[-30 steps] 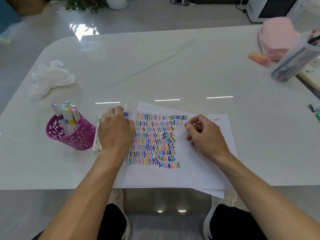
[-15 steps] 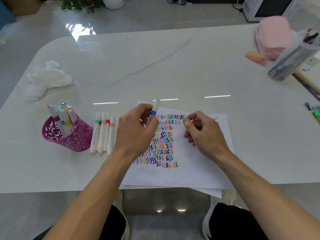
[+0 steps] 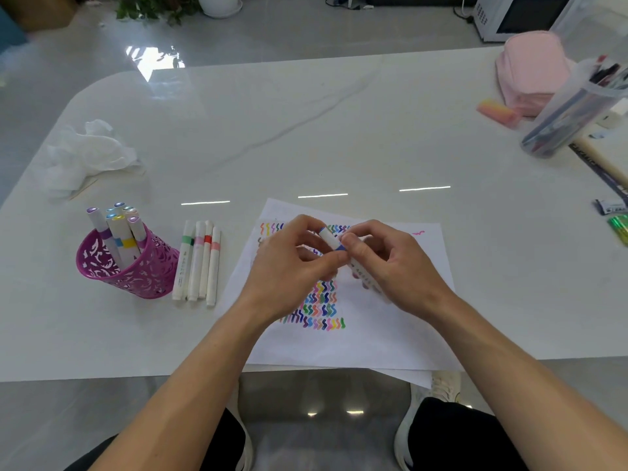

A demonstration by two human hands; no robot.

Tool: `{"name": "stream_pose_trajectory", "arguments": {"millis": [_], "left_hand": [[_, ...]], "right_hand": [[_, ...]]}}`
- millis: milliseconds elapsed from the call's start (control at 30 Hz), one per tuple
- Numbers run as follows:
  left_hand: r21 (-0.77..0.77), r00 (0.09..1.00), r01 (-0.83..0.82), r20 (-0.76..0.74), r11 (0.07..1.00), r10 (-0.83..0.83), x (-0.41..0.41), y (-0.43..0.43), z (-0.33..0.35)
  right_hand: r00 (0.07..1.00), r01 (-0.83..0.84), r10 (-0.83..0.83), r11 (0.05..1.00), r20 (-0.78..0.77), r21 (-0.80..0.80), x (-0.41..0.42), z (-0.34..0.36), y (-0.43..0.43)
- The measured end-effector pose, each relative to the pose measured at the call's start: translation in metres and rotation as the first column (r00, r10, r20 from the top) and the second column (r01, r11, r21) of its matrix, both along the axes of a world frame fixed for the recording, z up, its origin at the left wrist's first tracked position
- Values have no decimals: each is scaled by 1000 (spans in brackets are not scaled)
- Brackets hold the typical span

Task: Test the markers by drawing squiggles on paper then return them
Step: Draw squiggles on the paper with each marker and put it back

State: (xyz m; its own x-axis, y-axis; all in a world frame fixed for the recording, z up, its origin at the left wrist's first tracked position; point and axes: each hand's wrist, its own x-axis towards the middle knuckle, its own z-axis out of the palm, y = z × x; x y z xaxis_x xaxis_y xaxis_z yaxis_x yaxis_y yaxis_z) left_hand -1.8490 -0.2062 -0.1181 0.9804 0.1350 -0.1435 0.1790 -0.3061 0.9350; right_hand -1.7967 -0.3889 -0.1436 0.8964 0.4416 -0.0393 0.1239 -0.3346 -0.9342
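Uncapping judged in hand: left hand [image 3: 289, 266] pinches the cap [image 3: 328, 236] of the blue-banded marker [image 3: 335, 244], right hand [image 3: 401, 266] fingers [image 3: 355, 244] grip its barrel over the paper [image 3: 373, 334]; next, pull apart.

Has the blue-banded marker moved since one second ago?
Yes. The blue-banded marker moved right, away from the purple cup, from beside the four lying markers to above the paper, where the left hand and right hand both hold it.

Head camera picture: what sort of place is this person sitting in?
Probably a home or small office room; I can't be sure. A glossy white table holds a magenta cup of markers and squiggle-covered paper, and a potted plant and a microwave-like white appliance stand beyond it.
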Motion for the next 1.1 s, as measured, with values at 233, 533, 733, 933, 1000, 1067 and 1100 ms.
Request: {"name": "stream_pose_trajectory", "arguments": {"millis": [233,533,733,933,1000,1067,1100], "left_hand": [[298,994,104,-10,949,-106,0,6,-4],[482,972,202,4,853,-233,0,4,-10],[555,942,290,-20,780,-336,-2,3,-13],[534,952,250,17,808,-306,0,3,-12],[511,959,229,27,828,-282,0,2,-12],[480,963,220,35,849,-269,1,2,-12],[470,964,218,34,855,-265,1,1,-11]], "right_hand": [[973,-108,162,950,165,-294,7,1,-12],[960,-188,252,903,122,-386,-1,5,-11],[935,-204,309,869,173,-451,0,4,-14],[926,-139,287,864,247,-484,-5,8,-12],[925,-123,277,866,259,-484,-5,9,-12],[925,-111,272,861,265,-496,-5,9,-11],[925,-106,271,857,267,-505,-5,9,-11]]}}
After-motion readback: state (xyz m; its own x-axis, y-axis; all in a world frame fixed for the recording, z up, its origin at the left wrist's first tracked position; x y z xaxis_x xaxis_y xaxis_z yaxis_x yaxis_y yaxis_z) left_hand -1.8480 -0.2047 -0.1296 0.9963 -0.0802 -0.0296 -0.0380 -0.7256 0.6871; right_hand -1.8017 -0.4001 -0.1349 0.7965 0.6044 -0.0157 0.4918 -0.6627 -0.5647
